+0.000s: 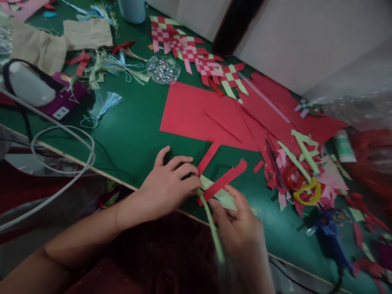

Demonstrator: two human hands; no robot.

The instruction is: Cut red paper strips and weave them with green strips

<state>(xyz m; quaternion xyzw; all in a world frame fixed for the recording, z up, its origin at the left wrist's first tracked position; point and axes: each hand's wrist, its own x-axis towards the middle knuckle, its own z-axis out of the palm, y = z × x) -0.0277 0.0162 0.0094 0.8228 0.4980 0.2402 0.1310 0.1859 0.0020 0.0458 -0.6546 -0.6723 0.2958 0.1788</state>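
Note:
Near the front edge of the green table, my left hand (171,181) pinches crossed paper strips with its fingertips. My right hand (239,220) grips the same bundle from the right, thumb and fingers closed on it. One red paper strip (226,177) angles up to the right between the hands, and another red strip (209,157) shows beyond my left fingertips. Pale green paper strips (225,199) lie under the red one, and a long one hangs down toward my body. My fingers partly hide where the strips cross.
Red paper sheets (190,110) lie behind the hands. Woven paper pieces (190,53) and a dish of beads (163,70) are farther back. At right are yellow-handled scissors (308,194), paper scraps and a blue glue gun (332,237). A white cable (87,163) loops at left.

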